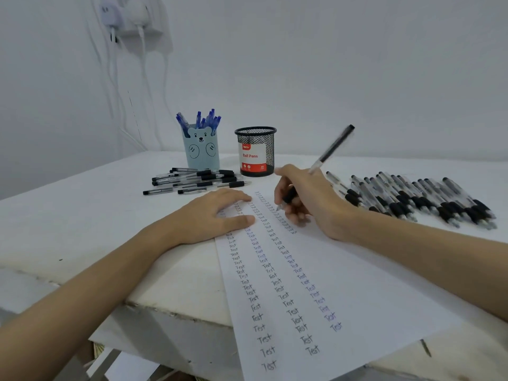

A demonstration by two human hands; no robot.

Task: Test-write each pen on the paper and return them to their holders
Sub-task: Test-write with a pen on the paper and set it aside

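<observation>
A: While the left hand (217, 213) lies flat with straight fingers on the paper (316, 284), where is the black pen (327, 155)?

B: Pinched in the right hand (308, 202), tip on the sheet's third column. Mesh holder (255, 151) stands behind; bear holder (202, 149) keeps blue pens (203, 119).

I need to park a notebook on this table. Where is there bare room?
Bare tabletop lies left of the left hand, below the loose black pens. Crowded: the right side, under the row of pens, and around both holders.
</observation>
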